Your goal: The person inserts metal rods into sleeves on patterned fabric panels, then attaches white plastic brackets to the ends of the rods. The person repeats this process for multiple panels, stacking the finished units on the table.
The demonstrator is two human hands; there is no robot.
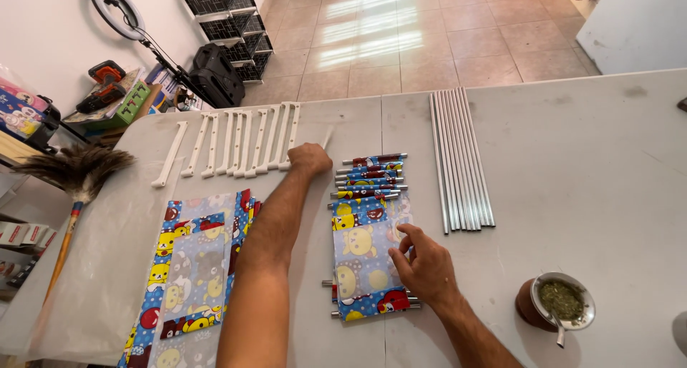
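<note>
We're seeing the left hand (310,158) closing around a white plastic bar (327,138) just above the cartoon-print fabric shelf (365,250), the right hand (424,263) resting spread on that fabric, metal rods (460,160) lying right of it on the tabletop (587,168).

Bright daylight, sun patches glaring on tiled floor (372,32), sharp focus, wide-angle edge bending
</note>
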